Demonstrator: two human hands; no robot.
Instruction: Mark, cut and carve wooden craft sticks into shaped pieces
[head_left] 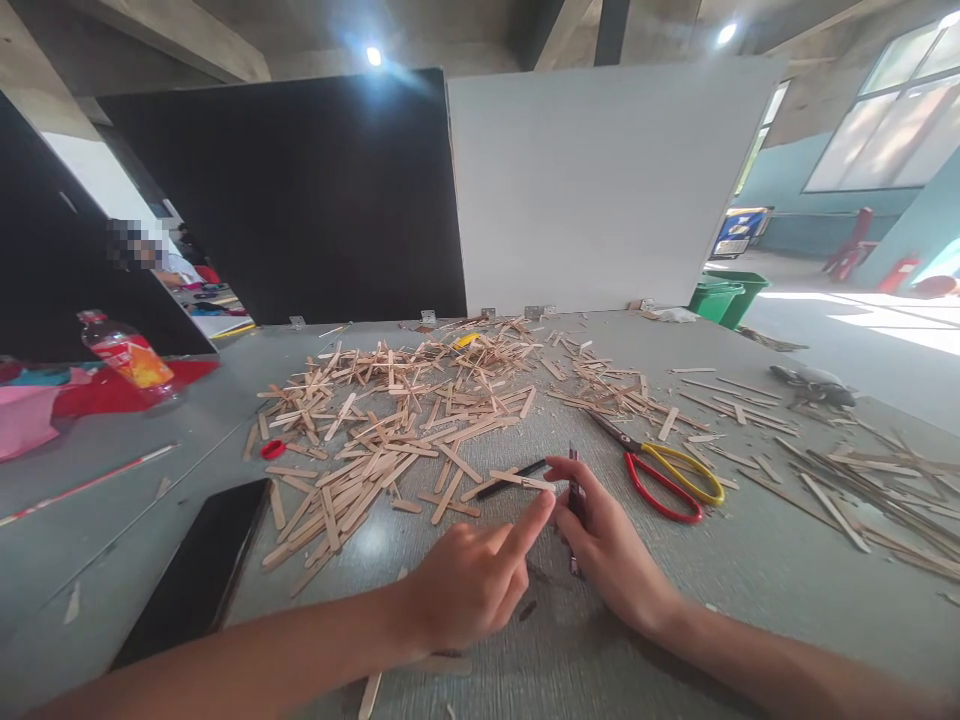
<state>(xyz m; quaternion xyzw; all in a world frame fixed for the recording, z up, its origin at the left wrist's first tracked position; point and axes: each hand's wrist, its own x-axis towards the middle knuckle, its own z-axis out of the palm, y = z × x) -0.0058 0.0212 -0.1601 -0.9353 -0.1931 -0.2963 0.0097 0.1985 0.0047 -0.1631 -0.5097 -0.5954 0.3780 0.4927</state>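
My left hand (472,580) is curled, its index finger stretched forward onto the end of a short wooden stick (523,481) that lies across a black pen-like tool (512,479). My right hand (607,545) is closed round a thin dark pen or cutter (574,490) held upright, its thumb and fingertip touching the same stick. A big scatter of flat wooden sticks (390,420) covers the grey table (750,590) ahead of both hands.
Red-and-yellow scissors (664,475) lie right of my right hand. A black phone (199,570) lies at the left front. A small red ring (273,450), a drink bottle (124,352), long thin strips (862,480) at the right, black and white partition boards behind.
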